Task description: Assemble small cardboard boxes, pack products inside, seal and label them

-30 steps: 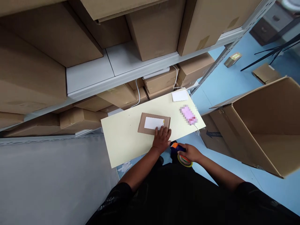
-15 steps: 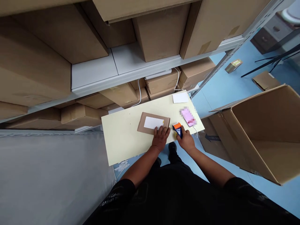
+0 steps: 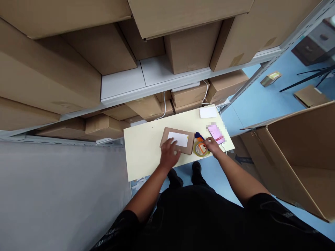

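Observation:
A flat brown parcel (image 3: 188, 145) with a white label lies on a pale yellow table (image 3: 143, 153). My left hand (image 3: 169, 153) rests on the parcel's near left corner, fingers spread. My right hand (image 3: 212, 146) grips the handle of an orange and blue tape dispenser (image 3: 201, 146), which sits on the table right next to the parcel's right edge. Just beyond my right hand lies a pink phone (image 3: 216, 133) with a white cable.
A white card (image 3: 208, 112) lies at the table's far right corner. Metal shelving (image 3: 146, 80) packed with cardboard boxes stands behind the table. A large open carton (image 3: 298, 153) stands at the right on the blue floor. My feet are under the table's near edge.
My right hand brought the tape dispenser up from below the table edge and set it down beside the parcel. My left hand slid from the parcel's right corner to its left.

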Available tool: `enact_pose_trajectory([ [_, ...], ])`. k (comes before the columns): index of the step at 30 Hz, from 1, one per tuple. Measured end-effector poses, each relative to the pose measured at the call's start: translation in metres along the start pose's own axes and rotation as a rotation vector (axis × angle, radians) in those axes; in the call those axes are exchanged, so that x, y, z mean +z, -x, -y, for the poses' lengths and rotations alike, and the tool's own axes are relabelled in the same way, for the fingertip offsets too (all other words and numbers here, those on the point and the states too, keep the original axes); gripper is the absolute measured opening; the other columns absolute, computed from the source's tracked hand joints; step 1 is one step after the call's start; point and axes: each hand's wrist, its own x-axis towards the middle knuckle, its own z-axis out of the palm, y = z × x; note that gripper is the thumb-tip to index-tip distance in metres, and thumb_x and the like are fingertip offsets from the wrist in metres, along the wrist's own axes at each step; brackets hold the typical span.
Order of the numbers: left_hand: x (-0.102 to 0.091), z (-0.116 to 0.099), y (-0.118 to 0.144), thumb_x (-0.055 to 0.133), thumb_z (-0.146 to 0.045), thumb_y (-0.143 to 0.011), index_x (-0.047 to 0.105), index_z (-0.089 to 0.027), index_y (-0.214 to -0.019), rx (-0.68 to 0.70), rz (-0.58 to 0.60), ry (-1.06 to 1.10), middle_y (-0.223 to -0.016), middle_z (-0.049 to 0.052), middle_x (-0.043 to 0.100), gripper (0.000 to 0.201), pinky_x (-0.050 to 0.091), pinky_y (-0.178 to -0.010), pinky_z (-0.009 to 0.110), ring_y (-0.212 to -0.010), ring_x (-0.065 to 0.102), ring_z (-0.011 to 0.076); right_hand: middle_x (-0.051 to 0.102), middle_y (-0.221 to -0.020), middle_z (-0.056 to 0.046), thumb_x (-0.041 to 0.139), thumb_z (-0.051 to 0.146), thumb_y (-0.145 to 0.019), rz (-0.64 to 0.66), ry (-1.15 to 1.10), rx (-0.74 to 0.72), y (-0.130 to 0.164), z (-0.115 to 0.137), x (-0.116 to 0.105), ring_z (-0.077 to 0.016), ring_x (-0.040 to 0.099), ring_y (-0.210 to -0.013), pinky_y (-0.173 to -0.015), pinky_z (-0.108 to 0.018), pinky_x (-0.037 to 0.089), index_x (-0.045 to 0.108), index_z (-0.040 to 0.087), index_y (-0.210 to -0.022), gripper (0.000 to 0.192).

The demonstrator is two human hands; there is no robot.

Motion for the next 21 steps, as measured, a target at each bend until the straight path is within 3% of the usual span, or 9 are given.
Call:
enact_pose_trajectory([
  [4,-0.023,0.044,-0.013,0.062,-0.038,-0.091,0.053,-0.015,-0.142,-0.428,-0.055,0.051,-0.154,0.021,0.044,0.057,0.031,-0.122,0.055,-0.147,0.038,0.0376,0.072,-0.079,-0.001,0.059,0.039,-0.082,0.019,0.026,-0.055,-0.010,-0.006,0.001,-0.0172,0.064,-0.068,-0.061,-0.026,0.050,0.064,0.022,-0.098,0.024],
  [9,-0.018,0.079,-0.016,0.059,-0.053,-0.094,0.037,-0.014,-0.155,-0.684,0.165,0.342,-0.158,0.022,0.043,0.076,0.042,-0.114,0.045,-0.140,0.050,0.0336,0.074,-0.090,-0.006,0.057,0.040,-0.085,-0.039,0.176,-0.136,-0.018,-0.004,0.009,-0.0232,0.067,-0.094,-0.078,-0.030,0.050,0.072,0.021,-0.087,0.024],
  [12,-0.012,0.080,-0.010,0.047,-0.058,-0.099,0.046,-0.020,-0.150,-0.734,0.256,0.443,-0.145,0.016,0.060,0.064,0.047,-0.105,0.044,-0.127,0.061,0.0311,0.072,-0.098,-0.014,0.061,0.041,-0.085,-0.091,0.278,-0.157,-0.016,0.000,0.015,-0.0310,0.064,-0.108,-0.088,-0.036,0.047,0.073,0.018,-0.078,0.027],
  [15,-0.011,0.075,0.001,0.038,-0.058,-0.102,0.054,-0.023,-0.141,-0.696,0.243,0.453,-0.132,0.012,0.068,0.055,0.049,-0.098,0.043,-0.120,0.064,0.0304,0.069,-0.115,-0.019,0.060,0.040,-0.087,-0.246,0.426,-0.273,-0.003,0.004,0.020,-0.0361,0.057,-0.120,-0.097,-0.042,0.043,0.076,0.016,-0.094,0.030],
  [17,-0.013,0.071,0.010,0.037,-0.056,-0.103,0.055,-0.022,-0.139,-0.673,0.222,0.451,-0.131,0.013,0.069,0.053,0.050,-0.097,0.043,-0.119,0.064,0.0304,0.069,-0.116,-0.017,0.057,0.040,-0.090,-0.331,0.484,-0.394,0.010,0.008,0.024,-0.0344,0.058,-0.117,-0.097,-0.042,0.044,0.075,0.016,-0.106,0.034],
  [18,-0.013,0.069,0.014,0.037,-0.055,-0.103,0.055,-0.021,-0.138,-0.671,0.215,0.453,-0.130,0.013,0.068,0.052,0.050,-0.096,0.043,-0.118,0.063,0.0305,0.070,-0.112,-0.015,0.054,0.041,-0.093,-0.316,0.473,-0.436,0.018,0.011,0.026,-0.0322,0.061,-0.112,-0.094,-0.040,0.046,0.074,0.018,-0.108,0.035],
  [21,-0.016,0.065,0.030,0.041,-0.054,-0.102,0.054,-0.020,-0.138,-0.706,0.208,0.474,-0.131,0.014,0.068,0.052,0.050,-0.095,0.042,-0.117,0.064,0.0304,0.073,-0.096,-0.009,0.048,0.049,-0.097,-0.061,0.361,-0.421,0.035,0.020,0.038,-0.0263,0.067,-0.091,-0.079,-0.036,0.051,0.073,0.023,-0.109,0.038],
])
